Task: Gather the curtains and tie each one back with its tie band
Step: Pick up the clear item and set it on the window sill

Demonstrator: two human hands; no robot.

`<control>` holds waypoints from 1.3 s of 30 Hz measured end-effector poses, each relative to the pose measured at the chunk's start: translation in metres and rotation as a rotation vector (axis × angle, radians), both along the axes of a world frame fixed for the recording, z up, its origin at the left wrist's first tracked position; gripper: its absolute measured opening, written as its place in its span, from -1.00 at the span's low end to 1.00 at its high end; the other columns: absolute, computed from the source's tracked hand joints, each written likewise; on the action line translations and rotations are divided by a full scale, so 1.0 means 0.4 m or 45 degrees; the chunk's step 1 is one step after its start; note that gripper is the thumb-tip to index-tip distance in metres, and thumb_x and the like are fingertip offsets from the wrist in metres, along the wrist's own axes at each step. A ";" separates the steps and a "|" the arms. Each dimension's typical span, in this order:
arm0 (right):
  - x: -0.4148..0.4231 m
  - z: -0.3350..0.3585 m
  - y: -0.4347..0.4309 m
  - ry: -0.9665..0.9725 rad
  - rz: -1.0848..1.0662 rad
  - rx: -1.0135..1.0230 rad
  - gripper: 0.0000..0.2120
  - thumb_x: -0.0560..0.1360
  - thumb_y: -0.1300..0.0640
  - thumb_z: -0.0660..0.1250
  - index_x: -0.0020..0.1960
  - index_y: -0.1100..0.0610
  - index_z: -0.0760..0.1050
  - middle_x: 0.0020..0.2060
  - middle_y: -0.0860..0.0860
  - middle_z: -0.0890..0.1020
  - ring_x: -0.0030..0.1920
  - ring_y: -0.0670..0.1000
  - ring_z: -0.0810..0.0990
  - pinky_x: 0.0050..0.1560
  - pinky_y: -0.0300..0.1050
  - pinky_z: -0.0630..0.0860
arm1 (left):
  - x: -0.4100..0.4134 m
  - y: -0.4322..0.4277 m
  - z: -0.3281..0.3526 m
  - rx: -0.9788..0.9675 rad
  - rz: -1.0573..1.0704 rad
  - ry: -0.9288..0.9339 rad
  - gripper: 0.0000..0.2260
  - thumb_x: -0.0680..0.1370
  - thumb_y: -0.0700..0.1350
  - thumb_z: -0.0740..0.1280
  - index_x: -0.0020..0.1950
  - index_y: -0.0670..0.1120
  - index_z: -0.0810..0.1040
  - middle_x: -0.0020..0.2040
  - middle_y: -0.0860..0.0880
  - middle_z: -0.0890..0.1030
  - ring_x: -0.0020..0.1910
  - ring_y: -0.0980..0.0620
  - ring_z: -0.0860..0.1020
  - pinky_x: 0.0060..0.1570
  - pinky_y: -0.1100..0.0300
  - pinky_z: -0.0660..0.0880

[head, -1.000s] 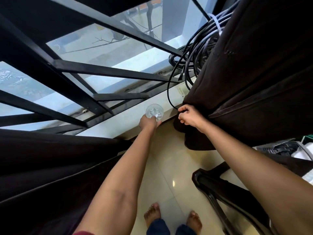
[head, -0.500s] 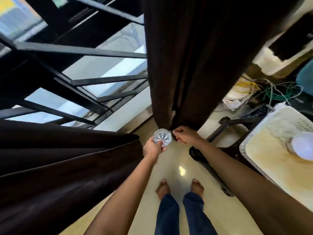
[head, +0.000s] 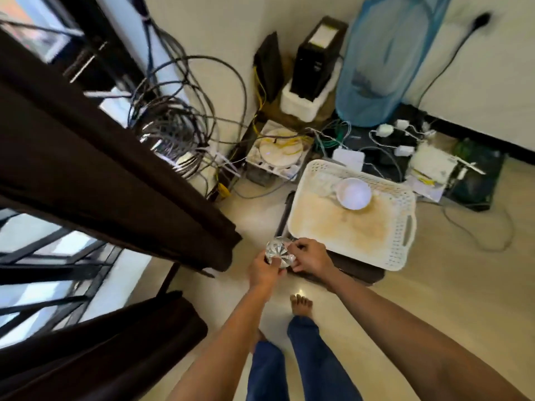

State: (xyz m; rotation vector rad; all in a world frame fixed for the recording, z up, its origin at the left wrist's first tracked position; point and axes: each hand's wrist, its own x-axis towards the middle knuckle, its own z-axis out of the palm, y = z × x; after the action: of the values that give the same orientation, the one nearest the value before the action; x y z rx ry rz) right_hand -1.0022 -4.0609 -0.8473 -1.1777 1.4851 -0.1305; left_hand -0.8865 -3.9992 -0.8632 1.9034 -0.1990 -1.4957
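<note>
Two dark brown curtains hang by the barred window: the right curtain [head: 121, 180] runs from the upper left down to a hem at the centre, and the left curtain [head: 95, 345] fills the lower left. My left hand [head: 265, 270] grips a clear faceted crystal piece [head: 278, 253], seemingly the tie band's ornament. My right hand [head: 309, 256] pinches the same piece from its right side. Both hands are just right of the right curtain's hem and touch no cloth. No band or strap shows clearly.
A white plastic basket [head: 405, 235] with a white bulb-like globe [head: 353, 193] sits on a dark chair just beyond my hands. Coiled cables [head: 173, 123], routers, power adapters and a blue mesh hamper [head: 382, 53] crowd the corner. My bare feet stand on cream tiles.
The view swung right from the window to the room corner. My right hand let go of the right curtain's edge and came onto the crystal piece held in my left hand.
</note>
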 end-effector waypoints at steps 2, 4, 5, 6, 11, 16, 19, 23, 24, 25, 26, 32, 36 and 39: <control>-0.059 0.016 -0.028 0.036 -0.032 -0.076 -0.79 0.56 0.11 0.26 -0.07 0.25 0.56 -0.27 0.19 0.63 -0.50 -0.07 0.61 -0.39 -0.13 0.59 | -0.054 -0.050 0.017 -0.018 -0.054 0.049 -0.74 0.55 -0.28 0.31 0.23 -0.17 0.52 0.10 -0.19 0.60 -0.03 -0.11 0.60 -0.31 0.22 0.59; -0.118 0.030 -0.050 0.062 -0.066 -0.164 -0.76 0.59 0.14 0.21 -0.08 0.30 0.53 -0.25 0.21 0.63 -0.50 -0.07 0.63 -0.46 -0.12 0.54 | -0.108 -0.094 0.031 -0.051 -0.142 0.017 -0.66 0.55 -0.24 0.32 0.33 -0.10 0.44 0.16 -0.14 0.56 0.03 -0.12 0.59 -0.24 0.16 0.62; -0.145 0.039 -0.059 0.078 -0.094 -0.196 -0.75 0.59 0.15 0.19 -0.09 0.31 0.52 -0.24 0.20 0.63 -0.50 -0.07 0.62 -0.50 -0.15 0.53 | -0.134 -0.116 0.037 -0.053 -0.179 -0.013 -0.57 0.55 -0.19 0.34 0.40 -0.07 0.38 0.19 -0.11 0.53 0.06 -0.14 0.58 -0.17 0.09 0.63; -0.167 0.041 -0.066 0.093 -0.140 -0.218 -0.76 0.60 0.17 0.18 -0.10 0.31 0.51 -0.24 0.18 0.63 -0.51 -0.09 0.61 -0.52 -0.21 0.51 | -0.154 -0.134 0.039 -0.028 -0.186 -0.029 -0.48 0.52 -0.11 0.38 0.45 -0.05 0.32 0.22 -0.10 0.51 0.09 -0.16 0.58 -0.09 0.03 0.63; -0.298 0.035 -0.114 0.220 -0.654 -0.167 -0.75 0.60 0.22 0.12 -0.20 0.29 0.43 -0.29 0.24 0.61 -0.53 -0.03 0.59 -0.46 -0.20 0.57 | -0.267 -0.217 0.073 0.046 -0.126 0.078 -0.58 0.53 0.04 0.36 0.31 -0.12 0.40 0.08 -0.21 0.59 -0.06 -0.08 0.64 -0.34 0.26 0.57; -0.426 -0.015 -0.185 0.271 -0.975 -0.057 -0.80 0.61 0.24 0.05 -0.06 0.30 0.41 -0.20 0.27 0.64 -0.66 -0.13 0.50 -0.62 -0.38 0.38 | -0.326 -0.279 0.062 -0.027 -0.162 0.089 -0.78 0.58 -0.04 0.31 0.08 -0.19 0.52 -0.17 -0.16 0.62 -0.22 -0.04 0.61 -0.29 0.28 0.57; -0.471 -0.060 -0.242 0.279 -1.048 0.004 -0.76 0.60 0.25 0.06 0.09 0.37 0.43 -0.27 0.23 0.62 -0.71 -0.13 0.47 -0.60 -0.33 0.41 | -0.347 -0.308 0.043 -0.012 -0.175 0.101 -0.83 0.58 -0.09 0.31 0.04 -0.19 0.55 -0.20 -0.14 0.63 -0.21 -0.03 0.62 -0.24 0.26 0.58; -0.497 -0.115 -0.313 0.251 -1.019 0.069 -0.79 0.58 0.27 0.09 0.09 0.33 0.44 -0.29 0.17 0.57 -0.69 -0.15 0.48 -0.63 -0.36 0.40 | -0.355 -0.329 0.013 0.040 -0.221 0.100 -0.86 0.57 -0.16 0.30 0.06 -0.20 0.56 -0.18 -0.14 0.61 -0.23 -0.03 0.58 -0.24 0.25 0.56; -0.499 -0.131 -0.331 0.248 -1.023 0.095 -0.83 0.57 0.27 0.10 0.05 0.31 0.43 -0.33 0.14 0.56 -0.70 -0.13 0.48 -0.65 -0.36 0.37 | -0.352 -0.333 0.005 0.055 -0.216 0.092 -0.86 0.57 -0.17 0.29 0.06 -0.20 0.56 -0.18 -0.14 0.60 -0.24 -0.03 0.56 -0.24 0.25 0.55; -0.500 -0.144 -0.345 0.255 -1.034 0.119 -0.86 0.56 0.27 0.11 0.02 0.29 0.42 -0.37 0.12 0.57 -0.71 -0.11 0.47 -0.69 -0.38 0.32 | -0.346 -0.335 0.001 0.066 -0.211 0.076 -0.87 0.57 -0.18 0.28 0.04 -0.20 0.56 -0.17 -0.14 0.61 -0.24 -0.03 0.56 -0.24 0.25 0.55; -0.501 -0.157 -0.358 0.267 -1.042 0.139 -0.88 0.56 0.27 0.13 0.00 0.29 0.41 -0.41 0.10 0.58 -0.72 -0.11 0.46 -0.71 -0.39 0.27 | -0.340 -0.336 -0.005 0.072 -0.201 0.066 -0.88 0.57 -0.19 0.28 0.03 -0.20 0.56 -0.17 -0.14 0.61 -0.24 -0.04 0.56 -0.23 0.24 0.55; -0.516 -0.215 -0.389 0.183 -1.023 0.210 -0.89 0.55 0.26 0.20 0.04 0.30 0.39 -0.59 -0.04 0.57 -0.53 -0.12 0.59 -0.39 -0.27 0.55 | -0.296 -0.322 -0.032 0.114 -0.137 0.005 -0.87 0.58 -0.21 0.24 0.04 -0.19 0.56 -0.15 -0.12 0.62 -0.23 -0.01 0.58 -0.24 0.25 0.54; -0.493 -0.219 -0.380 0.134 -1.183 0.176 -0.68 0.57 0.14 0.17 0.20 0.34 0.42 -0.10 0.16 0.61 -0.46 -0.03 0.64 -0.33 -0.13 0.60 | -0.267 -0.314 -0.029 0.145 -0.045 0.002 -0.87 0.58 -0.21 0.24 0.03 -0.19 0.56 -0.15 -0.12 0.62 -0.24 0.00 0.56 -0.24 0.24 0.53; -0.445 -0.174 -0.356 0.318 -1.286 0.113 -0.55 0.58 0.00 0.13 0.38 0.24 0.30 0.01 0.15 0.58 -0.09 0.22 0.67 -0.22 -0.08 0.56 | -0.239 -0.304 -0.004 0.141 0.003 0.023 -0.87 0.58 -0.19 0.24 0.03 -0.17 0.56 -0.15 -0.10 0.62 -0.20 0.01 0.58 -0.17 0.21 0.55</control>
State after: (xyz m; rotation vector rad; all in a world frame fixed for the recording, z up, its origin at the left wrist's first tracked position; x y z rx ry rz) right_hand -1.1800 -4.2033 -0.9167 -0.2810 2.1682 -0.6055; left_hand -0.9822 -4.1207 -0.8649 1.9750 -0.1075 -1.5499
